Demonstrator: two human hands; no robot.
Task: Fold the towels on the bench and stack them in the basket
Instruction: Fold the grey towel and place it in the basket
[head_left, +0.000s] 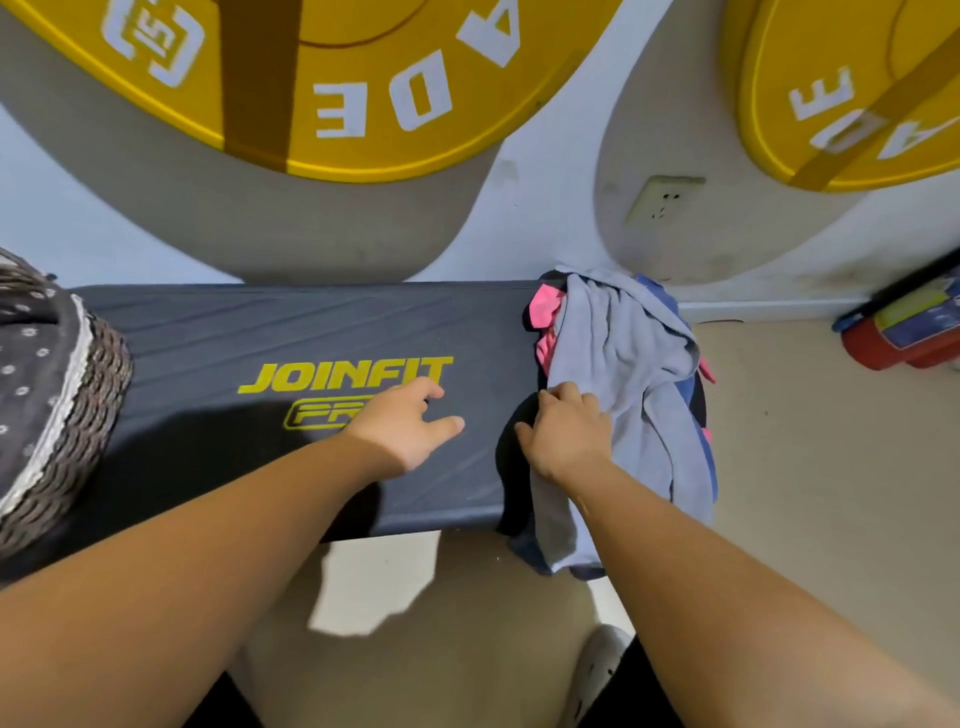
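A heap of towels lies over the right end of the black bench (218, 338): a grey towel (623, 364) on top, with a pink towel (545, 312) and a blue towel (696, 395) showing under it. My right hand (563, 434) rests on the heap's left edge, its fingers curled onto the grey cloth. My left hand (408, 428) hovers over the bare bench just left of the heap, fingers apart and empty. The woven basket (78, 415), lined with dark patterned cloth, stands on the bench's left end.
Two large yellow weight plates (363, 93) lean on the white wall behind the bench. A wall socket (662, 200) sits low between them. A red fire extinguisher (904, 332) lies on the beige floor at the right. My shoe (597, 670) is below the bench.
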